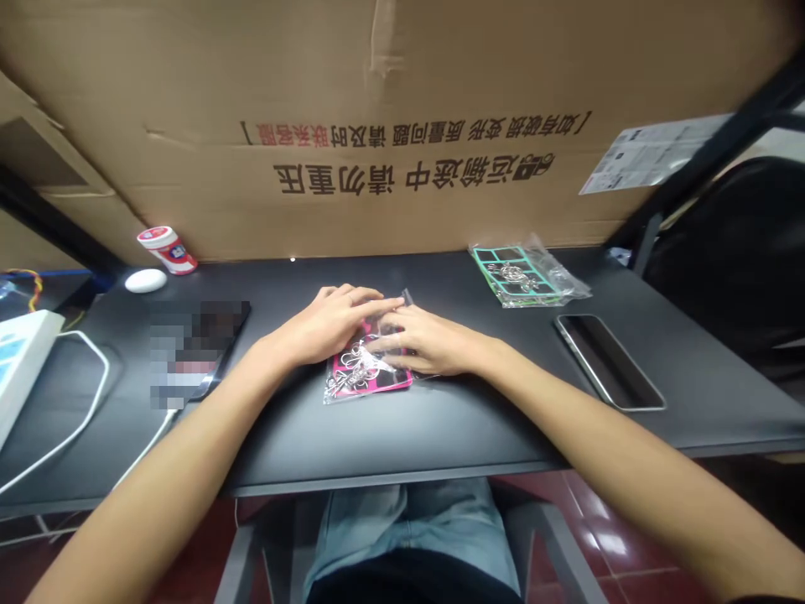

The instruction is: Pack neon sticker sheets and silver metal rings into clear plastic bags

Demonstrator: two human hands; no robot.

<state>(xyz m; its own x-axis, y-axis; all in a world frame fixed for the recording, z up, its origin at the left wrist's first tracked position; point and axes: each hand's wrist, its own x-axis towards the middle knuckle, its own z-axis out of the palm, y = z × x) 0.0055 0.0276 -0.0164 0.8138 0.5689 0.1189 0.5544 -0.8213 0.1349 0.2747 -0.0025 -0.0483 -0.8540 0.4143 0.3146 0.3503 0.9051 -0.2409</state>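
Note:
A clear plastic bag lies on the desk in front of me, with a pink-and-black card and several shiny bent-wire metal pieces inside. My left hand is closed on the bag's upper left part, its fingers reaching across the top edge toward the other hand. From the right, my right hand grips the bag's other side, fingers curled over the plastic. Both hands meet near a dark strip at the bag's top. My thumbs and some fingertips are hidden.
At the back right lie more clear bags with green-edged cards and metal pieces. A phone rests at right. On the left are a dark device with a white cable, a white oval object and a red-and-white tub. Cardboard walls the back.

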